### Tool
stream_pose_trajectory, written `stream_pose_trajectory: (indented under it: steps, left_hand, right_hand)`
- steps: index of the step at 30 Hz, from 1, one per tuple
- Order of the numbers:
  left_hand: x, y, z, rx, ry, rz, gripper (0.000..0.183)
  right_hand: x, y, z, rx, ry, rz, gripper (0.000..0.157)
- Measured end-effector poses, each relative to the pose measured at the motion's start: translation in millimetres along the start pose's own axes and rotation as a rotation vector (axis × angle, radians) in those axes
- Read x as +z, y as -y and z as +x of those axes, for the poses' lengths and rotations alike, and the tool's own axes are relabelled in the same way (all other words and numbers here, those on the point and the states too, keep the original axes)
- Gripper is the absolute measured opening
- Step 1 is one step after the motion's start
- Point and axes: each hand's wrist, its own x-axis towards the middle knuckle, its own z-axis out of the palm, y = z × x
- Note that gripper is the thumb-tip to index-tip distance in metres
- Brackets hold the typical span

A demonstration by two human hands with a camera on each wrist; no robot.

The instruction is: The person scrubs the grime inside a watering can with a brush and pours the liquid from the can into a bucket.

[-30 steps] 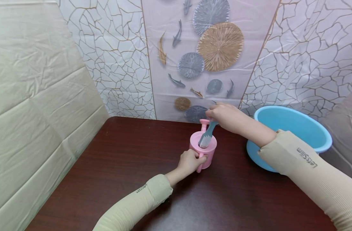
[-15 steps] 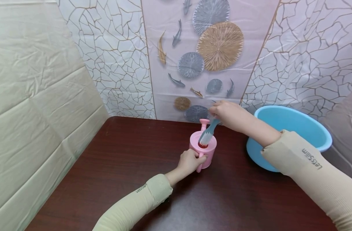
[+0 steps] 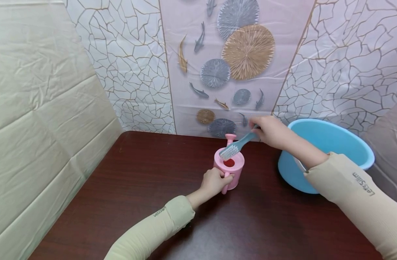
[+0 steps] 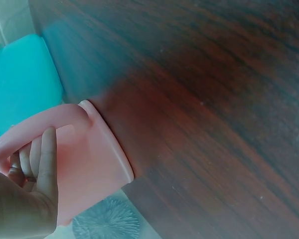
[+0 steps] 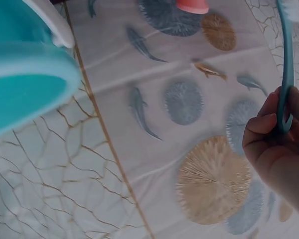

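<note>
In the head view, my left hand (image 3: pixel 212 182) grips the handle of a pink watering can (image 3: pixel 238 176) that stands on the dark table. The left wrist view has the thumb and fingers (image 4: pixel 48 169) around that handle. My right hand (image 3: pixel 270 132) pinches the end of a blue-handled scrubbing brush (image 3: pixel 247 138), its white bristles (image 3: pixel 227 153) overlapping the can's top. Red shows inside the round opening (image 3: pixel 229 163) just below the bristles. The brush handle (image 5: pixel 287 69) also appears between thumb and fingers in the right wrist view.
A large blue basin (image 3: pixel 328 133) stands at the right, partly behind my right forearm. Something white (image 3: pixel 299 164) shows between that forearm and the basin. A patterned sheet (image 3: pixel 192 108) hangs behind the dark wooden table (image 3: pixel 146 173), and a beige cloth (image 3: pixel 48 108) covers the left side.
My right hand has moved to the right and tilted the brush flatter, lifting its bristles out of the can's opening. The left hand and the watering can have stayed put.
</note>
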Motion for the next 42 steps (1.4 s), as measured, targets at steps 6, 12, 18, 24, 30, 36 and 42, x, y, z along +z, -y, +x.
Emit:
stream_pose_trajectory:
  steps: [6,12,18,24,30,36,42]
  left_hand:
    - [-0.2,-0.4,-0.2,-0.002,-0.001,-0.012,0.049]
    - [0.3,-0.6,-1.3,0.001,-0.02,0.001,0.048]
    - [-1.4,-2.4,-2.9,0.001,-0.002,-0.001,0.05]
    - [-3.1,-0.8,-3.8,-0.003,0.038,-0.03,0.052]
    - [-5.3,1.4,-4.7,0.026,0.057,-0.043,0.051]
    - [-8.7,3.3,-8.5,0.022,0.069,-0.054,0.05]
    - [-8.7,4.7,-7.6,0.036,0.072,-0.058,0.048]
  right_hand:
    - [7.9,-6,-5,0.157,0.026,0.072,0.004]
    - [17.6,-10,-9,0.261,0.032,0.126,0.012]
    - [28.2,-18,-21,0.358,0.036,0.313,0.019]
    - [39.7,-23,-32,0.512,0.041,0.658,0.027]
    - [50.9,-25,-45,0.582,0.014,0.888,0.024]
    - [65.1,-28,-58,0.655,-0.019,1.033,0.023]
    - [80.9,-34,-74,0.682,-0.05,1.063,0.023]
